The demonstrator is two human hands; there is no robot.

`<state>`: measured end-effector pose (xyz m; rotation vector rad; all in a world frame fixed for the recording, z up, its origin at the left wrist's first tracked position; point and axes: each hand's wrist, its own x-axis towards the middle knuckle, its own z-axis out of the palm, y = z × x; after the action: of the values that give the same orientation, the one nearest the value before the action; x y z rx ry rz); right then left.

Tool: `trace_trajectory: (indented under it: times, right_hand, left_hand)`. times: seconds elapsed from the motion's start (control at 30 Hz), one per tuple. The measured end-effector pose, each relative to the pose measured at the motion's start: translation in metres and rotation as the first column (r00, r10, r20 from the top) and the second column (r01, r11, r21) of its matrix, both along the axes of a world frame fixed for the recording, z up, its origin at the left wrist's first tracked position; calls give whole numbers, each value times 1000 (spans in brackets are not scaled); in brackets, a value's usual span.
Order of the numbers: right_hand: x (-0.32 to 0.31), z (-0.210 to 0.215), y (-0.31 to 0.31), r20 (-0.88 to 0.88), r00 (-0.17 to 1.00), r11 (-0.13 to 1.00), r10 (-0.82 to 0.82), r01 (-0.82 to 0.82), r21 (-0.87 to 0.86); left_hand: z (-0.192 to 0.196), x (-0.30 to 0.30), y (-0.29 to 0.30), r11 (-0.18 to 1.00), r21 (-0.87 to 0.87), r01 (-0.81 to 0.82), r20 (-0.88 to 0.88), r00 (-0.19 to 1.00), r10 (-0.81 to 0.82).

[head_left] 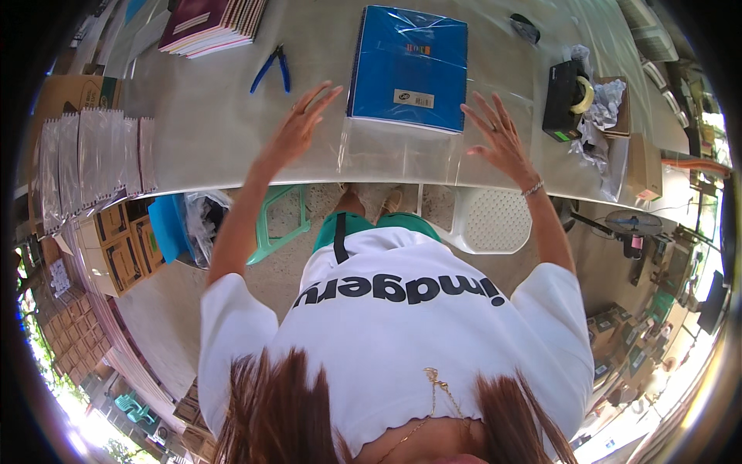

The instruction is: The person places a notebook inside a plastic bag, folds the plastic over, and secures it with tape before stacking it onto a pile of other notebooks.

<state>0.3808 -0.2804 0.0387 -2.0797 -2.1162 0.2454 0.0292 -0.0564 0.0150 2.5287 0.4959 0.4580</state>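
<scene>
A blue spiral notebook [410, 66] with a pale label near its lower edge lies flat on the table, its binding along the left side. My left hand [300, 124] is raised left of the notebook, fingers stretched out and holding nothing. On the other side, my right hand [502, 138] hovers by the notebook's lower right corner, its fingers spread and nothing in them. Whether a fingertip touches the cover I cannot tell. Beyond my left hand lie blue-handled cutting pliers [272, 69] with the handles apart.
A stack of notebooks [215, 27] stands at the far left, and wrapped spiral-bound items [93, 158] line the left edge. To the right are a black tape dispenser [563, 100], crumpled plastic [599, 116] and a dark oval object [525, 29]. A white stool [491, 220] stands below the table edge.
</scene>
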Motion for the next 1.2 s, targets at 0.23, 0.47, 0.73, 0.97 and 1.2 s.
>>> trace_trajectory:
  times: [0.23, 0.47, 0.73, 0.97, 1.2]
  right_hand:
    - [-10, -25, 43, -115, 977, 980, 181, -169, 104]
    - [-22, -43, 44, -216, 972, 971, 91, -38, 237]
    - [-40, -47, 28, -91, 995, 937, 47, -12, 349]
    - [-48, -57, 11, 75, 952, 851, 296, -299, 431]
    - [-59, -58, 10, 182, 940, 892, 290, -334, 306]
  left_hand:
    - [11, 55, 37, 906, 227, 358, -260, 919, -298]
    - [-31, 69, -4, 998, -66, 23, 149, 989, -13]
    - [-26, 66, -22, 979, 202, -6, 140, 990, -23]
    - [-27, 54, -32, 707, 657, 261, -82, 957, -278]
    - [-30, 55, -55, 772, 603, 200, -109, 980, -169]
